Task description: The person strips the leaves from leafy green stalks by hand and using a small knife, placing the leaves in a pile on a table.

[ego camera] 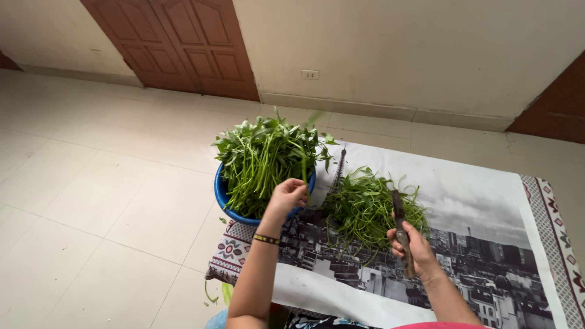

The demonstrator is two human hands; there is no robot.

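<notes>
Reaching into a blue basin heaped with leafy green stalks, the person's left hand closes its fingers around a single stem at the near edge of the heap, the stem rising upright from the fist. Seen from the head camera, the right hand is wrapped tight on the handle of a dark knife, blade pointing away over a loose pile of cut greens on a printed cloth spread on the tiled floor. The stalks look light, limp and easily bruised (the leaves more so than the stems), so a hold low on the firmer stem, as here, seems soundest. A wall socket and a brown door stand behind.
</notes>
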